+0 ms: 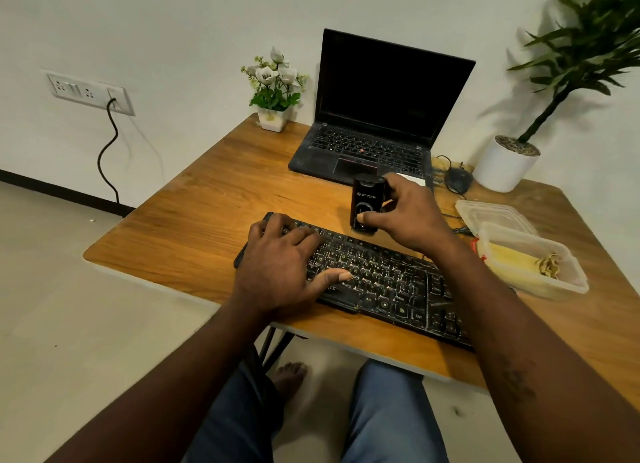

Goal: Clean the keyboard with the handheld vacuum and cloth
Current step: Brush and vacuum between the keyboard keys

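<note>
- Denim knees (391,414) sit nearest, tucked under the table (194,227) edge, well toward me from the grip.
- My right hand (405,216) is wrapped round the handheld vacuum (365,203), fingers behind its body and thumb on the round control on its front. It stands upright, its lower end at the keyboard's far edge.
- The keyboard (388,279) lies just below that grip and toward me, its keys flecked with dust. My left hand (280,265) lies flat on its left end, fingers spread, clasping nothing.
- I judge the vacuum rigid, smooth-shelled and light enough for one hand; a hold round its middle should keep it from slipping.
- The keyboard looks stiff but light and likely to skid, so pinning one end makes sense.
- Right of the grip, a plastic tub (533,265) holds something yellow, possibly the cloth; I cannot tell.
- Beyond the grip sits a laptop (381,116).
</note>
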